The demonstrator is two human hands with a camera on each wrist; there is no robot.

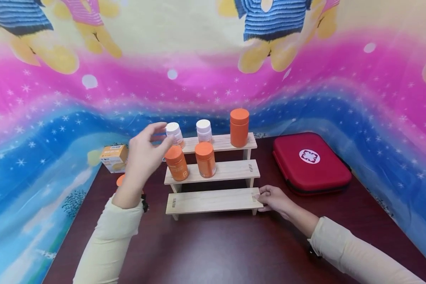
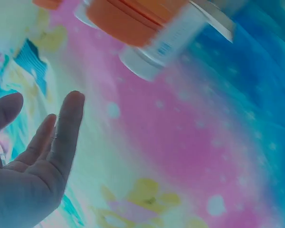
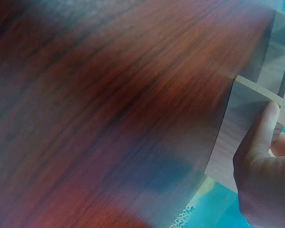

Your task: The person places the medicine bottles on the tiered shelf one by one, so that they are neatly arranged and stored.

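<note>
A three-step wooden display rack (image 1: 213,200) stands on the dark table. At its lowest step, my right hand (image 1: 275,201) grips the right end; in the right wrist view a finger lies along the side panel (image 3: 228,137). My left hand (image 1: 145,150) is raised beside the left white bottle (image 1: 174,136) on the top step. Its fingers are extended, and the left wrist view shows them apart from the bottles. Another white bottle (image 1: 204,130) and a tall orange bottle (image 1: 239,128) share that step. Two orange bottles, left (image 1: 176,163) and right (image 1: 205,160), occupy the middle step.
A red zippered case (image 1: 310,162) with a white emblem lies right of the rack. Toward the back left sits an orange and white box (image 1: 114,158). An orange lid (image 1: 120,180) shows partly behind my left forearm. Printed fabric (image 1: 198,83) hangs around the table.
</note>
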